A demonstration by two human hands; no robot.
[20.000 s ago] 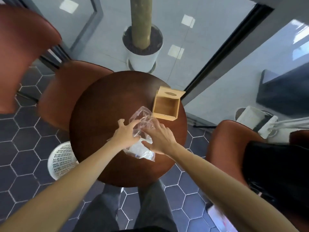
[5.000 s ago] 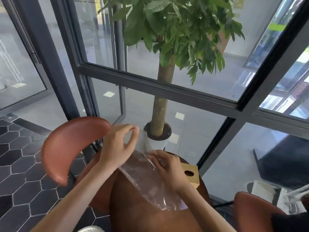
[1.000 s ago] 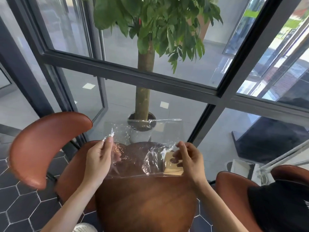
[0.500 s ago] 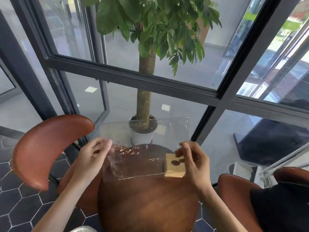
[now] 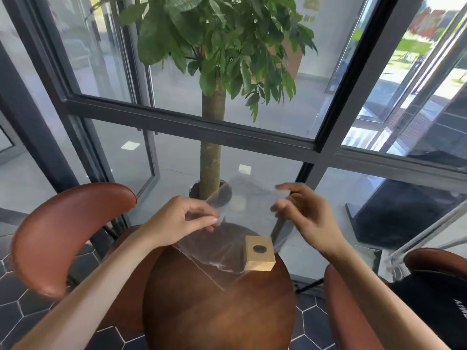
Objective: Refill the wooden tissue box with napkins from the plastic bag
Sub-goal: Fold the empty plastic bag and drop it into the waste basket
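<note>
I hold a clear plastic bag [image 5: 222, 251] up over the far side of the round wooden table [image 5: 217, 311]. My left hand [image 5: 184, 223] pinches its left edge between thumb and fingers. My right hand [image 5: 303, 213] is blurred, its curled fingers at the bag's right edge. The bag looks flat, and no napkins show inside it. The wooden tissue box [image 5: 259, 252] stands on the table's far right, its lid down, a dark oval hole on top. The bag's lower part hangs partly in front of the box.
A potted tree [image 5: 211, 152] stands behind the table against a glass wall with dark frames. Brown leather chairs stand at the left [image 5: 63, 231] and at the right [image 5: 353, 309]. A dark cloth [image 5: 434, 311] lies on the right chair.
The bag has gone from a wide spread sheet to a narrower fold. My hands have come closer together and risen. The view has tilted down a little.
</note>
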